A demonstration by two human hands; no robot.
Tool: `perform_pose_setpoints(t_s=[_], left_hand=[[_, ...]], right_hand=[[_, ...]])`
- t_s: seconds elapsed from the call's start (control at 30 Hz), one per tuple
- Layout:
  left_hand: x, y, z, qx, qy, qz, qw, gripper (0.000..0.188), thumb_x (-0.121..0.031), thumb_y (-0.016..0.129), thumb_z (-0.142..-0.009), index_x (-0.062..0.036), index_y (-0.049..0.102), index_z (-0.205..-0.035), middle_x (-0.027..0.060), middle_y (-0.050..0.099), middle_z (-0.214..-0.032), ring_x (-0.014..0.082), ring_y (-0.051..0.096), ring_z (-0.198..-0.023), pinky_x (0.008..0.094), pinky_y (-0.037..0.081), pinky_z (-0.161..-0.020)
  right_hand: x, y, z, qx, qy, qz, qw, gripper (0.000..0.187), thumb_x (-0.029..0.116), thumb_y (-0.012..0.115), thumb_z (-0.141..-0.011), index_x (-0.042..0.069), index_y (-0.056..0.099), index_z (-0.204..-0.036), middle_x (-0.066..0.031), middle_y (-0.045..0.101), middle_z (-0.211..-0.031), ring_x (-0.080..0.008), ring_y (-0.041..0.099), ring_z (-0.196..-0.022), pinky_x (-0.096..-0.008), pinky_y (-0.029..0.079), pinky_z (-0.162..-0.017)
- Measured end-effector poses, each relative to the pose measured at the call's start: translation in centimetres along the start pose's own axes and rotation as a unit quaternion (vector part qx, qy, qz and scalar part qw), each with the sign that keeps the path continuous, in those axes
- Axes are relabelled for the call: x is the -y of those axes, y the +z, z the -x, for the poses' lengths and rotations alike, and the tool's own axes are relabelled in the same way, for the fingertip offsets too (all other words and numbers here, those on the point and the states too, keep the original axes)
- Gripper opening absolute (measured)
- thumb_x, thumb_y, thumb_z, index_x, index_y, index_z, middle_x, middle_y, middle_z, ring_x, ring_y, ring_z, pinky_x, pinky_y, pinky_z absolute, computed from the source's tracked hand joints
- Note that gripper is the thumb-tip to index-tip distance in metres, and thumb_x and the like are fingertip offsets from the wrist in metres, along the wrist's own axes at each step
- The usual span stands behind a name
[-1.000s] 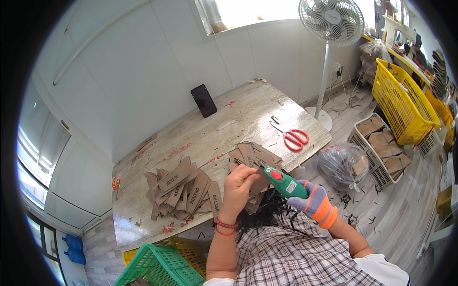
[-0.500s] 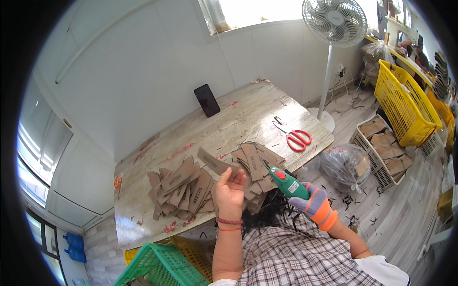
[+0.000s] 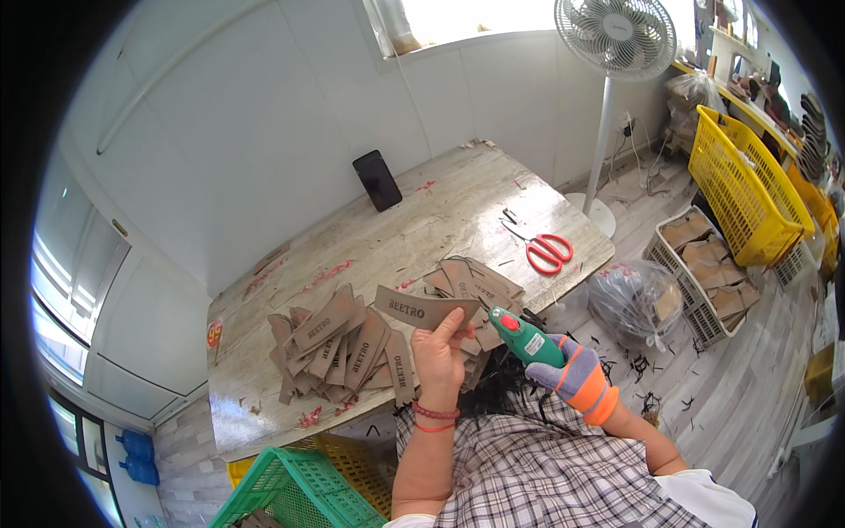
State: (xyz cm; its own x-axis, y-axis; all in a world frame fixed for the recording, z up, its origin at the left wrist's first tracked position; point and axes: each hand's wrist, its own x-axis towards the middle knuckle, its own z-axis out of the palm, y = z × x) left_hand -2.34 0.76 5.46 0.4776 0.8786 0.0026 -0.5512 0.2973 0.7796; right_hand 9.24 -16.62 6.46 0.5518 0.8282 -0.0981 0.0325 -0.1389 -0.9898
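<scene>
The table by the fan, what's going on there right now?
A person is holding a curved brown strip in their bare left hand. Their gloved right hand grips a green handheld tool, its tip close to the strip's right end; whether they touch is hard to tell. Similar strips lie in two loose piles on the table, with red-handled scissors farther right. A dark phone leans against the wall.

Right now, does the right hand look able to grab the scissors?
Probably not without freeing itself: the right hand is wrapped around the green tool, though the scissors lie uncovered on the table.
</scene>
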Motion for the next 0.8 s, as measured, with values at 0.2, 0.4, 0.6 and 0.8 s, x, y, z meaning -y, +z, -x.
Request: perform_pose_setpoints(t_s=[0.2,0.4,0.6,0.8], left_hand=[[-0.6,-0.3,-0.3,0.025,0.008,-0.067,0.997,0.005,-0.001,0.066,-0.082,0.0026,0.066,-0.086,0.0087,0.068,-0.078,0.0164,0.061,-0.061,0.029,0.049,-0.055],[-2.0,-0.6,-0.3,0.04,-0.022,-0.11,0.993,0.007,0.001,0.067,-0.08,0.0026,0.067,-0.086,0.0091,0.068,-0.077,0.0163,0.061,-0.059,0.0287,0.048,-0.053],[-4.4,-3.4,-1.8,-0.023,0.07,-0.094,0.993,0.006,0.001,0.068,-0.079,0.0035,0.066,-0.084,0.009,0.067,-0.074,0.0166,0.06,-0.056,0.0277,0.047,-0.051],[-6.3,-9.3,-7.9,-0.22,0.04,0.021,0.975,0.031,-0.023,0.071,-0.083,-0.0002,0.056,-0.097,0.0059,0.06,-0.079,0.0152,0.06,-0.058,0.0258,0.05,-0.051]], right_hand=[[0.1,-0.7,-0.2,0.016,-0.027,0.036,0.999,0.053,0.028,0.08,-0.076,0.0,0.057,-0.115,-0.0006,0.064,-0.076,-0.0036,0.053,-0.06,-0.02,0.044,-0.053],[0.2,-1.4,-0.5,0.051,-0.026,0.05,0.997,0.052,0.031,0.08,-0.075,0.002,0.059,-0.113,-0.0016,0.065,-0.075,-0.0036,0.054,-0.058,-0.02,0.046,-0.055],[-0.3,-1.4,-0.9,0.03,-0.021,0.052,0.998,0.051,0.031,0.079,-0.076,0.002,0.059,-0.113,-0.0009,0.064,-0.074,-0.0046,0.055,-0.059,-0.0204,0.046,-0.055],[-1.9,-2.1,-0.5,0.024,0.025,0.012,0.999,0.05,0.03,0.078,-0.076,0.0,0.059,-0.111,-0.0009,0.064,-0.075,-0.0055,0.056,-0.059,-0.0209,0.046,-0.054]])
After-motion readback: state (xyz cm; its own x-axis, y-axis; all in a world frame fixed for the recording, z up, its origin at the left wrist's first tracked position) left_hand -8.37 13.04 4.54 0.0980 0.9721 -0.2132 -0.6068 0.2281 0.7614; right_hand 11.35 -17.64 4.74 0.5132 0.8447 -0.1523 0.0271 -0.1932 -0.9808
